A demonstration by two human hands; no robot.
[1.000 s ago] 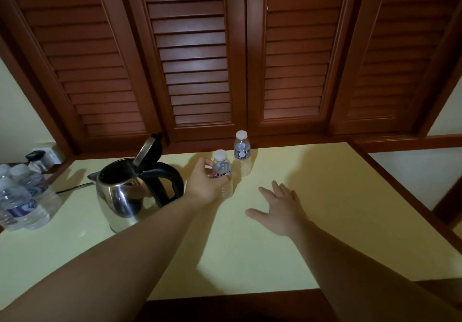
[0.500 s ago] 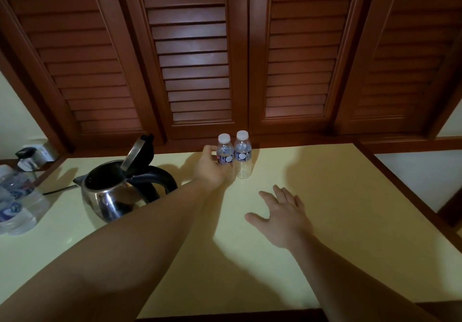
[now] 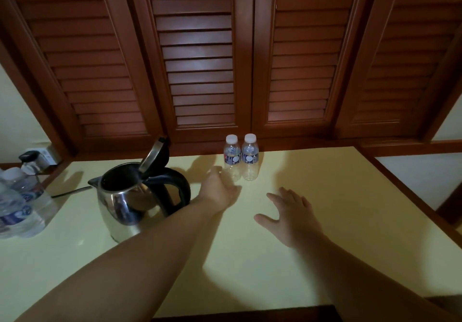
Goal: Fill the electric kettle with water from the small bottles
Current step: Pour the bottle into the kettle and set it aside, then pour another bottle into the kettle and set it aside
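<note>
Dim warm light, soft shadows, edges bowed.

Two capped bottles (image 3: 241, 157) beside open kettle (image 3: 130, 196), seemingly empty.

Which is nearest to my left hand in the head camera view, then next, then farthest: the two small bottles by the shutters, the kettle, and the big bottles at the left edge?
From the left hand:
1. Small bottles, just beyond the fingers, side by side.
2. Kettle, to the left, lid open.
3. Big bottles, far left edge of the table.
</note>
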